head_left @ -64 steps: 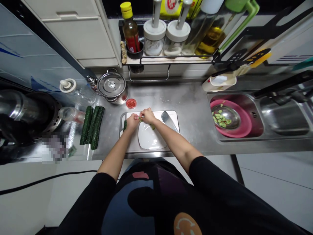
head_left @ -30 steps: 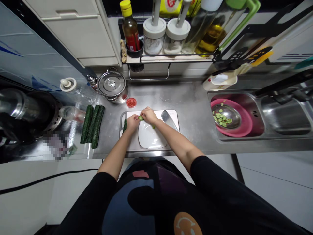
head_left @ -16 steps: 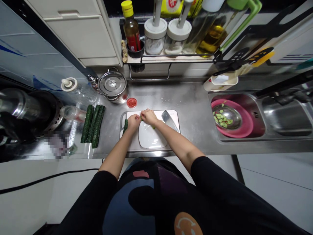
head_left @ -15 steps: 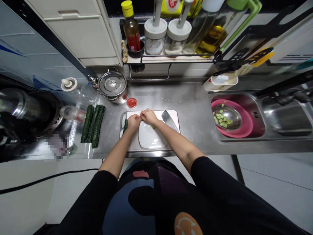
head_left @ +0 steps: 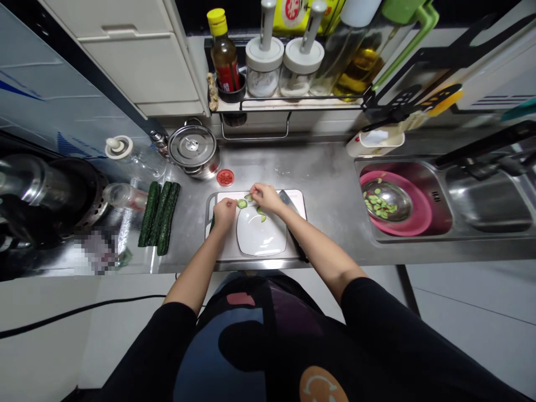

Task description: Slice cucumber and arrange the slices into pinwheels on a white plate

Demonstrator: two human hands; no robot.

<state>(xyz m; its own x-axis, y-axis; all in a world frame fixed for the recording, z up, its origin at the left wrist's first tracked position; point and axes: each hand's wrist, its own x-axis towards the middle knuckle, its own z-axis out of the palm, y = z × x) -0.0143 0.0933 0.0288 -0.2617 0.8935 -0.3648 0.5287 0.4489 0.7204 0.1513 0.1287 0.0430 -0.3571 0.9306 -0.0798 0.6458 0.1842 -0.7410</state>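
My left hand [head_left: 225, 213] is closed in a pinch on a pale green cucumber slice [head_left: 242, 204] above the far left edge of a white square plate [head_left: 262, 239]. Just to its right, my right hand [head_left: 266, 197] pinches another thin cucumber slice [head_left: 248, 197] by its edge. A few cut pieces [head_left: 262, 215] lie toward the far side of the plate. Beneath the plate is a white cutting board [head_left: 228, 247]. A knife [head_left: 288, 201] rests along the board's right side, partly covered by my right forearm. A dark cucumber end [head_left: 212, 222] is mostly hidden by my left wrist.
Whole cucumbers [head_left: 159, 218] lie to the left, near a clear bottle [head_left: 125, 196]. A lidded steel pot [head_left: 194, 148] and a red lid [head_left: 225, 177] stand behind. In the right sink, a pink basin [head_left: 422, 209] contains a bowl of slices [head_left: 380, 205]. A condiment shelf [head_left: 301, 102] overhangs the back.
My hands, close together before, have drawn apart, the right one moving right. Slices now show between them, and more of the pieces on the plate are visible.
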